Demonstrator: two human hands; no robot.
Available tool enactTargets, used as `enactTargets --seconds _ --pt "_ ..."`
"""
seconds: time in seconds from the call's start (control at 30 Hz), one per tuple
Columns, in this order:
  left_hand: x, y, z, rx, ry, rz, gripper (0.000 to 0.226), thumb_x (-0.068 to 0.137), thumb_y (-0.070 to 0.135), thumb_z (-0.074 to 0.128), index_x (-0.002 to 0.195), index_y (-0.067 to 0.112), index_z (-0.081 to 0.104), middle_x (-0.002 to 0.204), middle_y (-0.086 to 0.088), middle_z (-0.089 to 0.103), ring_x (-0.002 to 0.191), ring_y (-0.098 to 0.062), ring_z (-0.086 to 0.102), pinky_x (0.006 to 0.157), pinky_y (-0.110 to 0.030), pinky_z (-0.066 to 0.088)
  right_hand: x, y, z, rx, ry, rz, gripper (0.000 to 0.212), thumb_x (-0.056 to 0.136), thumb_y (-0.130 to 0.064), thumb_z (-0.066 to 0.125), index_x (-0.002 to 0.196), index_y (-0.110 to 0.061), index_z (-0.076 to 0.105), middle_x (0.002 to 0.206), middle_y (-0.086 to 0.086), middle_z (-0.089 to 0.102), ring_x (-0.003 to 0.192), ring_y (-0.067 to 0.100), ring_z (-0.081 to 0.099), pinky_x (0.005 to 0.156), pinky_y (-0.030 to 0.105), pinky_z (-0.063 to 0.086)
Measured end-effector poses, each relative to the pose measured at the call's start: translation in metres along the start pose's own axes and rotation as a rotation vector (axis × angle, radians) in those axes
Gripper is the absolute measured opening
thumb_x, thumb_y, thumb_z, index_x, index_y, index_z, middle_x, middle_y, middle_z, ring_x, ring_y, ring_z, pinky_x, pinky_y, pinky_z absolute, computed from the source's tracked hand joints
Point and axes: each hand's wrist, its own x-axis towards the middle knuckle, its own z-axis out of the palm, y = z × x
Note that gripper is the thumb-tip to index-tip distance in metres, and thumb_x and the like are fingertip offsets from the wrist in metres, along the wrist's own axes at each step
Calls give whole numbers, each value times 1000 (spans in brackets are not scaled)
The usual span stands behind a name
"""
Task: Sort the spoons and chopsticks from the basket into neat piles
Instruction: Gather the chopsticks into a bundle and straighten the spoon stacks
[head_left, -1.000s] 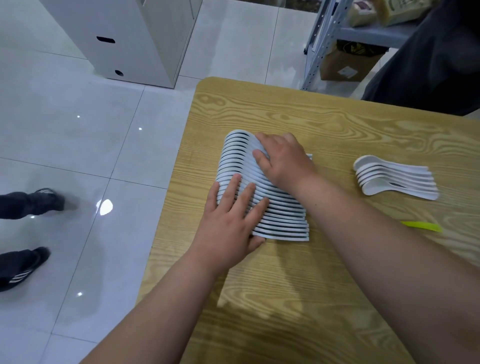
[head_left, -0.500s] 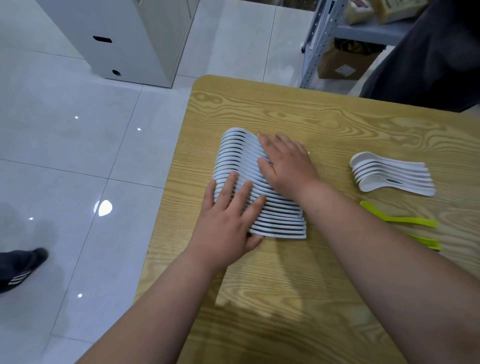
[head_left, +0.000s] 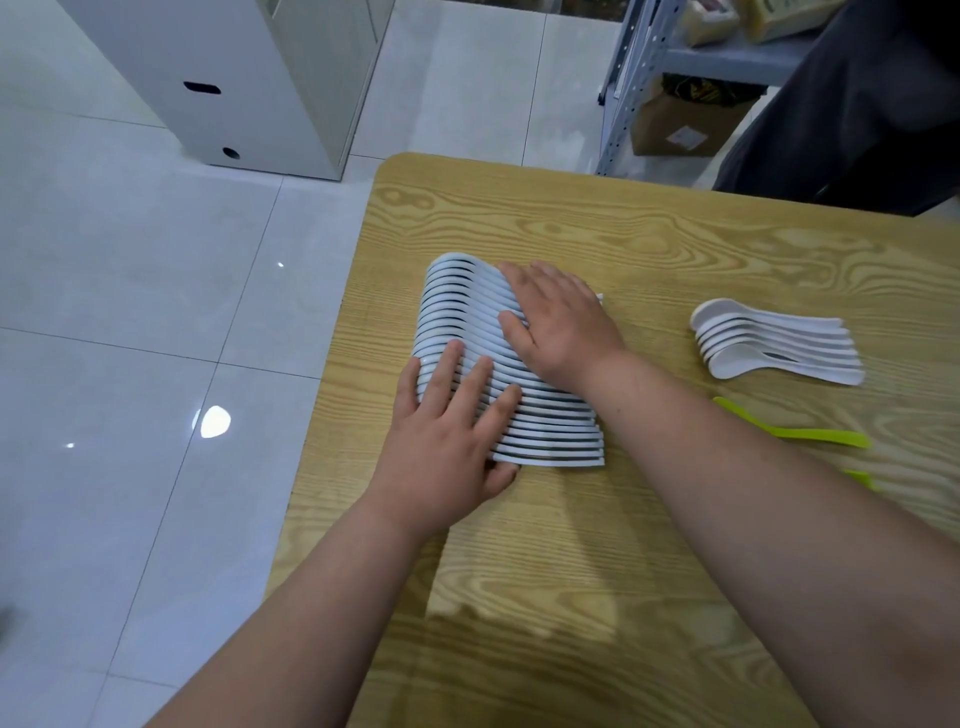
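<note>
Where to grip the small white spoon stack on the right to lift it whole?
Probably from above, at the necks just right of the bowls, squeezing the small white spoon stack between its far and near sides: the spoons lie overlapped in a row, handles parallel, pointing right.

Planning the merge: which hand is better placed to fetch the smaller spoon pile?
Right, probably: right hand lies nearer the smaller spoon pile; left hand rests on the big row, farther away.
</note>
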Motion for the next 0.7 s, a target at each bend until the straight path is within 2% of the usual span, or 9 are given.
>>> enactTargets --seconds 0.13,0.53,0.7 --pt "0 1 -1 -21 2 -5 73 76 62 62 138 23 57 149 -14 48 146 -43 30 113 -68 21 3 3 -3 48 12 -11 56 102 -41 44 151 -14 37 152 6 43 144 24 33 119 39 20" --pt "1 -1 -5 -20 -35 4 77 74 62 63 141 23 54 150 -16 46 147 -44 27 113 -69 21 3 9 -10 -36 -24 -3 68 101 -54 40 157 -17 27 157 5 37 147 23 27 125 44 8" --pt "0 -1 -7 -4 -42 11 81 76 67 60 143 23 52 150 -15 46 146 -43 29 114 -69 18 5 12 -15 -46 -41 19 72 101 -58 39 158 -16 23 159 5 32 149 24 20 123 43 10"
